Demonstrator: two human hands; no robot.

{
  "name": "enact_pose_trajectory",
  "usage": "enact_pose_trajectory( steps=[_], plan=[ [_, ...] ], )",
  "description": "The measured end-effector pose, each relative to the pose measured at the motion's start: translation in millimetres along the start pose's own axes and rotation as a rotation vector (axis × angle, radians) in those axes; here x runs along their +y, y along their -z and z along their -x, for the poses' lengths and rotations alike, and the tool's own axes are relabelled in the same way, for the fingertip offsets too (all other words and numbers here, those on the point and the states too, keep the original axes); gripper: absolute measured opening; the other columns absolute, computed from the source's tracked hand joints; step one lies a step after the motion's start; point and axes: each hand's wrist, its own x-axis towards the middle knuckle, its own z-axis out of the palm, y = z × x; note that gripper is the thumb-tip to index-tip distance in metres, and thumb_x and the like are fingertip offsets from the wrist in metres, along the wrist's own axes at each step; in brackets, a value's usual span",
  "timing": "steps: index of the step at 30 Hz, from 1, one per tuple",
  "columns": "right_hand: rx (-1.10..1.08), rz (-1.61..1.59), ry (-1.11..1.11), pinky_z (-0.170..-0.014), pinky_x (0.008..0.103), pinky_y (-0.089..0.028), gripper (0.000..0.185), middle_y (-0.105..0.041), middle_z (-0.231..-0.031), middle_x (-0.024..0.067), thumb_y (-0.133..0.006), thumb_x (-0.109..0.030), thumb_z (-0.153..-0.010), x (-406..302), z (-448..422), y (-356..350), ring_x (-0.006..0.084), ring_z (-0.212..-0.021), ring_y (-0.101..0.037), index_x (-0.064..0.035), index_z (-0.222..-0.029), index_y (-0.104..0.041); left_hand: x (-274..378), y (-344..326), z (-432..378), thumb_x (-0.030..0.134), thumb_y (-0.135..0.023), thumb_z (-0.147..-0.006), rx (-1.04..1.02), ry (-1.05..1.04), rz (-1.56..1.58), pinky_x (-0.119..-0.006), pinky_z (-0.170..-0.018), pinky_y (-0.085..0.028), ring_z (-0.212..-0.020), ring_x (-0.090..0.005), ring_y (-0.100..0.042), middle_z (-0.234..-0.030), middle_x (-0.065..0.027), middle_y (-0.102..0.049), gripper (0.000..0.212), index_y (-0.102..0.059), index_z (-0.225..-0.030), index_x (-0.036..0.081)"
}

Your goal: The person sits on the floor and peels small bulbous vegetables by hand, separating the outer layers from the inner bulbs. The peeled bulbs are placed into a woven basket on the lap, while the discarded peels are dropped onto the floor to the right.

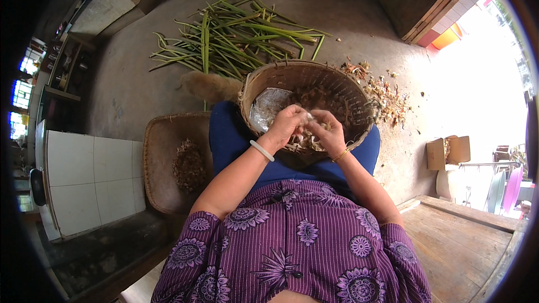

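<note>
A woven bamboo basket (265, 76) rests on my lap, between my blue-trousered knees. Over its near half, my left hand (290, 121) and my right hand (326, 130) meet fingertip to fingertip. They pinch a small whitish piece (310, 116), blurred and mostly covered by the fingers; it may be a garlic clove. Below the hands, pale and reddish papery scraps (309, 141) lie in the basket. Darker loose bits (318, 97) fill its far side, and a silvery sheet (271, 103) lines the left part.
A shallow woven tray (158, 168) at my left holds a heap of small brownish pieces (189, 166). Long green stalks (240, 33) lie piled on the floor ahead. A furry animal (210, 86) is beside the basket. Peelings (389, 97) litter the floor; a cardboard box (438, 153) stands farther right.
</note>
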Motion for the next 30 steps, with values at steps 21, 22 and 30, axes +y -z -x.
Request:
enact_pose_trajectory(
  steps=[21,22,30],
  plan=[
    [0.099,0.392,0.262,-0.064,0.0252,-0.046,0.011,-0.062,-0.073,0.0065,-0.065,-0.009,-0.082,-2.7,-1.0,8.1,0.0086,-0.068,-0.055,0.0012,-0.082,-0.062,-1.8,-12.4,6.0,0.011,-0.052,-0.089,-0.119,0.316,-0.202,-0.024,-0.050,-0.038,-0.054,-0.0074,-0.044,-0.066,0.0006,-0.052,0.012,-0.058,-0.089,0.001],
    [0.084,0.297,0.203,-0.063,0.0253,-0.046,0.011,-0.062,-0.073,0.0062,-0.064,-0.009,-0.082,4.3,-2.2,10.5,0.0089,-0.068,-0.056,0.0012,-0.082,-0.062,-1.8,-13.8,4.6,0.011,-0.053,-0.089,-0.108,0.375,-0.260,-0.026,-0.050,-0.038,-0.054,-0.0083,-0.044,-0.065,-0.0009,-0.052,0.012,-0.058,-0.086,0.000],
    [0.000,-0.257,-0.254,-0.057,0.0207,-0.045,0.010,-0.062,-0.074,0.0003,-0.060,-0.012,-0.088,0.3,-7.3,16.7,0.0061,-0.064,-0.055,-0.0022,-0.086,-0.061,43.2,-28.7,12.0,0.012,-0.056,-0.088,-0.040,-0.157,-0.326,-0.030,-0.052,-0.038,-0.058,-0.0092,-0.043,-0.061,-0.0044,-0.049,0.018,-0.051,-0.076,-0.001]
  ],
)
